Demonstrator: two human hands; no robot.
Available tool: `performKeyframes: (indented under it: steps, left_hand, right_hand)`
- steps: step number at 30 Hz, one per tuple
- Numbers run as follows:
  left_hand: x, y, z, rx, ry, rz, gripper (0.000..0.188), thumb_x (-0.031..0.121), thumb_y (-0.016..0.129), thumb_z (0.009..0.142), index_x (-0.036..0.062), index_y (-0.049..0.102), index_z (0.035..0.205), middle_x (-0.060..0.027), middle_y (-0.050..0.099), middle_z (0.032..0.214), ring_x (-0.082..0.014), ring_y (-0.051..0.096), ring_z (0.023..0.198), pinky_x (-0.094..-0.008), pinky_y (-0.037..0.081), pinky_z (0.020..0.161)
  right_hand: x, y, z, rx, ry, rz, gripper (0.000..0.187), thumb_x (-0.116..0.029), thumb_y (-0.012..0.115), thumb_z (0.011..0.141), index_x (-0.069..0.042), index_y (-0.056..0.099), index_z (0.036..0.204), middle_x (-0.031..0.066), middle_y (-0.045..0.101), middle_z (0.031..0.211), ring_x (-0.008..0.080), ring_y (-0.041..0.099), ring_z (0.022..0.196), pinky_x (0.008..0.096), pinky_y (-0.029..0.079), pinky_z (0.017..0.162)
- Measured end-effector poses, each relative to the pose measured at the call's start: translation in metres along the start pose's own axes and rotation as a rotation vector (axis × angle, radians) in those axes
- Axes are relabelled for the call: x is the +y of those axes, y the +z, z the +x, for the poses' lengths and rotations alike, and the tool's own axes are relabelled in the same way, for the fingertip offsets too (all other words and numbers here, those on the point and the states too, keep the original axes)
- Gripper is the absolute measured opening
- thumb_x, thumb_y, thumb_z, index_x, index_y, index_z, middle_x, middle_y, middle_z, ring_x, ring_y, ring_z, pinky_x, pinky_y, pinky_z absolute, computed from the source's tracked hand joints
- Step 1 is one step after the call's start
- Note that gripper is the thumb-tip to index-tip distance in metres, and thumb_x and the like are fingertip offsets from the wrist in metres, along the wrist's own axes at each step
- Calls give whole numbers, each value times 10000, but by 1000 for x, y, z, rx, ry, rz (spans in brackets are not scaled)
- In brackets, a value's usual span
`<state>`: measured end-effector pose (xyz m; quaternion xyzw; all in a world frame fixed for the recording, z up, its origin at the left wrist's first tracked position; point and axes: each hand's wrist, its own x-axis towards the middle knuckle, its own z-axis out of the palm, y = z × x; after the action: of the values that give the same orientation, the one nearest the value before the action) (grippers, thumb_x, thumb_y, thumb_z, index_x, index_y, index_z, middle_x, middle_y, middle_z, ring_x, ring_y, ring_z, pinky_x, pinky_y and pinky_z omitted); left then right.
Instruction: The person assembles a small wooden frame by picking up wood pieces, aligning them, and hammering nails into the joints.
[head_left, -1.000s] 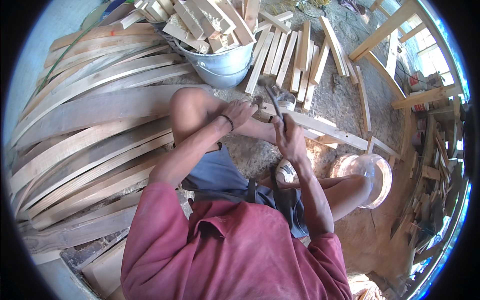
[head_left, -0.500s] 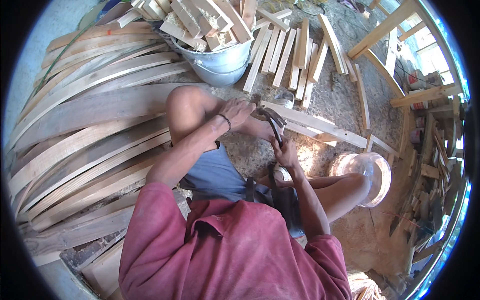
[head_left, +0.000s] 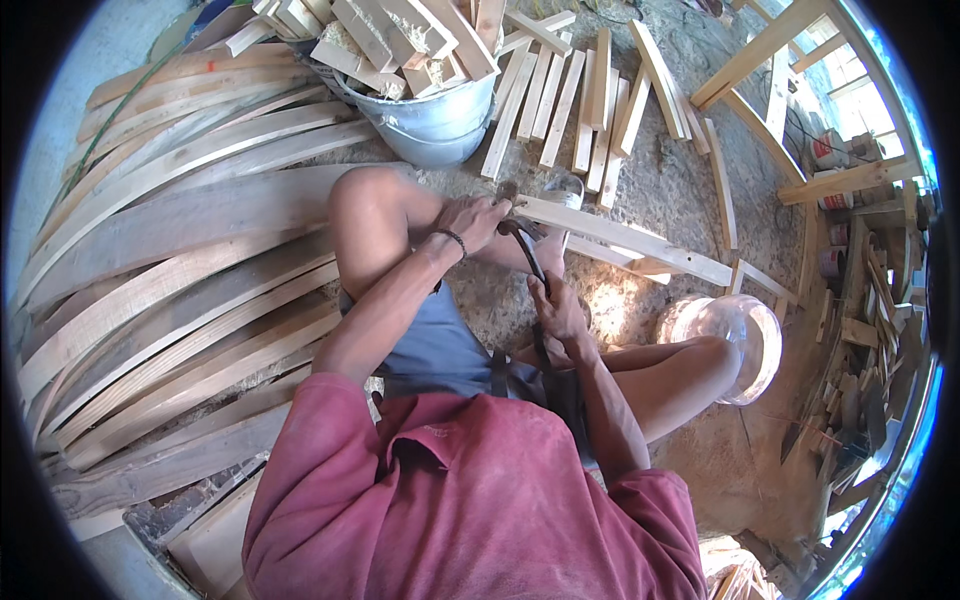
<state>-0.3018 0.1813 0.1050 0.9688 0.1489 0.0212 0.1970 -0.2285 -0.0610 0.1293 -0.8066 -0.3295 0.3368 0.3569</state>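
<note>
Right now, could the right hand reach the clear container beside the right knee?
Probably: its upper side looks unblocked, though the right hand grips a hammer and the knee partly covers the container.

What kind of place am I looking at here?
Probably a woodworking shop: long planks lie stacked at the left, a bucket is heaped with wood pieces, and the right hand grips a hammer.

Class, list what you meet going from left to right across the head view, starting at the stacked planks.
Stacked wooden planks → left hand → hammer head → right hand → clear plastic jug → heaped wood offcuts.
</note>
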Motion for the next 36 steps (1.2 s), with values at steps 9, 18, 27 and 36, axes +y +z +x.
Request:
performKeyframes:
  steps: [9,18,27,36]
  left_hand:
    - [-11,30,4,32,-29,-93,188,121,543,938,81,623,1103,-208,683,917,-418,659,877,-514,518,752]
    - [-16,42,7,74,-48,-130,184,156,568,931,57,631,1073,-226,688,908,-435,656,859,-527,516,743]
    - [-15,35,10,108,5,-72,192,221,585,934,74,649,1038,-206,694,850,-430,664,788,-543,518,687]
    - [-24,39,26,-100,-83,-207,208,212,546,951,30,636,994,-230,692,831,-432,676,781,-533,529,683]
  right_hand:
    - [1,3,-5,33,152,50,535,-502,546,990,25,589,907,162,537,638,258,530,613,433,423,604]
    - [10,9,2,-13,204,7,597,-560,510,983,28,602,943,158,572,669,289,596,673,455,452,661]
    - [63,45,16,12,241,197,477,-490,554,1009,-39,535,853,24,517,585,114,523,476,307,415,434]
    - [47,33,28,-33,384,-124,526,-460,537,995,55,639,954,248,635,747,397,641,748,480,488,681]
